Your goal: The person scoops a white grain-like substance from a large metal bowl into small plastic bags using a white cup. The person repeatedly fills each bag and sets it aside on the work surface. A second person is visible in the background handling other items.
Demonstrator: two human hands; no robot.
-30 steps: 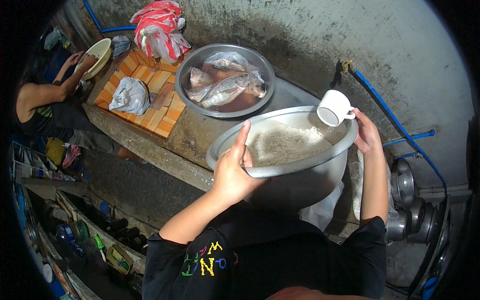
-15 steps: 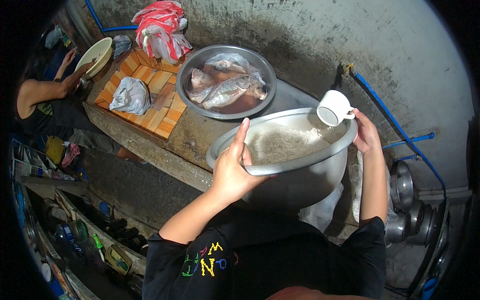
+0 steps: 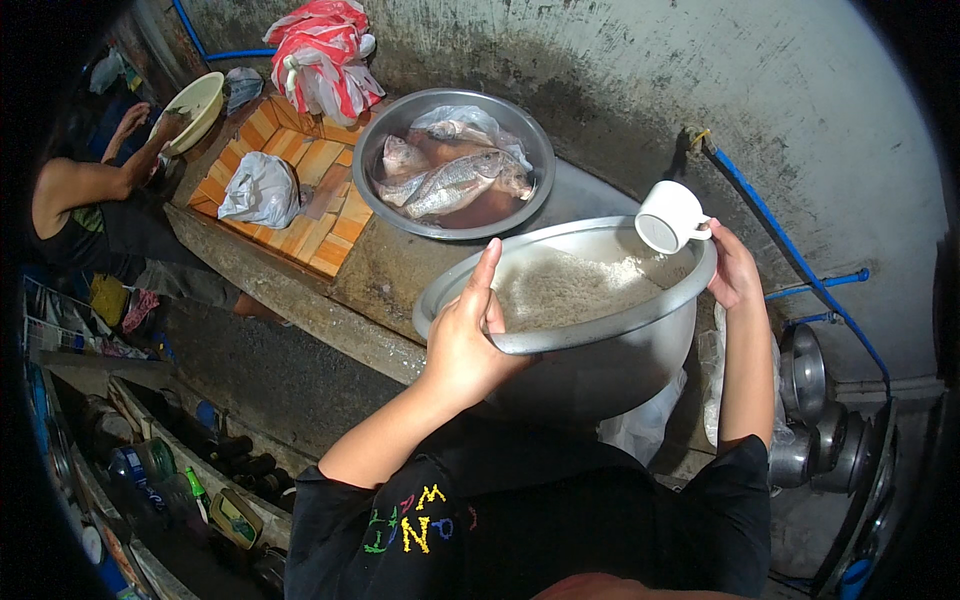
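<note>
A large silver metal basin (image 3: 655, 308) is tilted before me, with pale, wet-looking grains (image 3: 570, 290) spread inside. My left hand (image 3: 468, 335) is closed round its near left rim, thumb raised on the inner side. My right hand (image 3: 735, 268), at the right rim, pinches the handle of a white mug (image 3: 669, 216). The mug lies on its side over the far right part of the basin, its base turned toward me. My right fingers are partly hidden behind the rim; whether they also hold the basin I cannot tell.
Beyond stands a metal basin (image 3: 545, 190) of whole fish (image 3: 455, 184) in reddish water. Left of it, a wooden tray (image 3: 345, 230) holds a white plastic bag (image 3: 262, 190). A person (image 3: 85, 195) at far left handles a cream bowl (image 3: 205, 115). Blue pipes (image 3: 770, 215) run along the right wall.
The basin and mug have shifted very slightly to the right; my grip looks the same. At far left, the other person's hand has moved a little by the cream bowl.
</note>
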